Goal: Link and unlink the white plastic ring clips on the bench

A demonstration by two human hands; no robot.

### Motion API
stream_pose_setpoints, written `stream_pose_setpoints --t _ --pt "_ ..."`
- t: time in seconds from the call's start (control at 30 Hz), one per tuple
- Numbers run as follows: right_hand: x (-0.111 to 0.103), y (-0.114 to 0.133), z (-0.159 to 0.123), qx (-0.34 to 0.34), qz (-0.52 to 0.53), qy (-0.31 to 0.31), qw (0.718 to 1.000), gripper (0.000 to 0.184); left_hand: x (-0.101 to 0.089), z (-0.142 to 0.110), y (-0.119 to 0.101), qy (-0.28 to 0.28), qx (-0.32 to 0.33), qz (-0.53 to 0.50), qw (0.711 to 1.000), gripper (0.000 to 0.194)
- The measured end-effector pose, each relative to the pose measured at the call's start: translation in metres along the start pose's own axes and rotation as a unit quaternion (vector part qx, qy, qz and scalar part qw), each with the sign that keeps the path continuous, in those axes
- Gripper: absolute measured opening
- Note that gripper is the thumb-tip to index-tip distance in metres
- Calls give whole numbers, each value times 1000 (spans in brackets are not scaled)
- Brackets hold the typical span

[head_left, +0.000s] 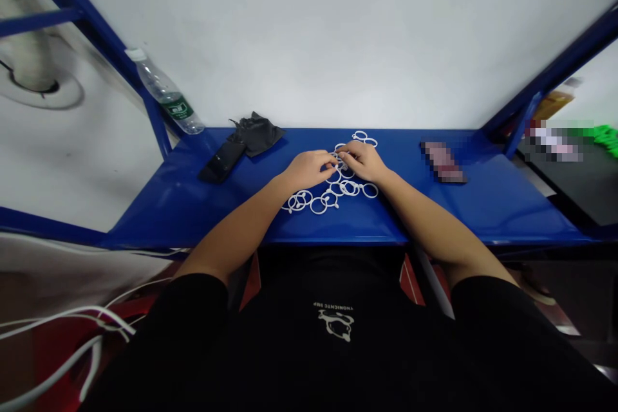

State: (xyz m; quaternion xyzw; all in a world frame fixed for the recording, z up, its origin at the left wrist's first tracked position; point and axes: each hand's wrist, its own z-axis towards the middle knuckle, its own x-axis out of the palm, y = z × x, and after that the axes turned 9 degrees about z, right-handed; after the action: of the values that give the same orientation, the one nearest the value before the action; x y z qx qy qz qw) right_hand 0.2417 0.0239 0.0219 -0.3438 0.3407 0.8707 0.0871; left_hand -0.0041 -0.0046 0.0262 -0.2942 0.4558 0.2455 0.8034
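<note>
Several thin white rings (pixel 318 206), some with small white knobs, lie in a loose, partly overlapping spread on the blue table (pixel 241 212). My left hand (pixel 309 169) is over the middle of the spread, its thumb and fingers closed on a white ring. Facing it, my right hand (pixel 363 159) pinches at a white ring too, and the fingertips of both hands almost meet. The fingers partly hide the rings between them. Beyond my right hand, more white rings (pixel 360 136) rest near the back of the table.
Against the wall at the left back leans a clear bottle (pixel 168 93) with a green label. A black phone-like slab (pixel 222 162) lies beside a crumpled dark bag (pixel 258 133). To the right is a blurred-out flat object (pixel 443 162). Blue frame bars (pixel 526 106) flank the table.
</note>
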Motion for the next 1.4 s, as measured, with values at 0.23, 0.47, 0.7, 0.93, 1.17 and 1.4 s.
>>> stream_pose_setpoints --t 0.23,0.47,0.7,0.93,1.17,1.4 --pt "4 12 1 -8 17 38 999 45 5 -1 0 -92 -22 2 996 10" --pt "5 12 1 -6 31 39 999 27 6 -1 0 -102 -23 2 995 5" --pt "5 13 1 -6 45 31 998 20 9 -1 0 -100 -11 -11 995 7" --pt "7 16 1 2 44 23 999 15 9 0 -2 -82 -23 -6 996 8" --pt "9 14 2 -8 28 32 999 15 13 0 -4 -66 -18 -18 997 9" --pt "8 10 0 5 23 -3 1000 23 9 -1 -2 -82 -11 -1 997 10"
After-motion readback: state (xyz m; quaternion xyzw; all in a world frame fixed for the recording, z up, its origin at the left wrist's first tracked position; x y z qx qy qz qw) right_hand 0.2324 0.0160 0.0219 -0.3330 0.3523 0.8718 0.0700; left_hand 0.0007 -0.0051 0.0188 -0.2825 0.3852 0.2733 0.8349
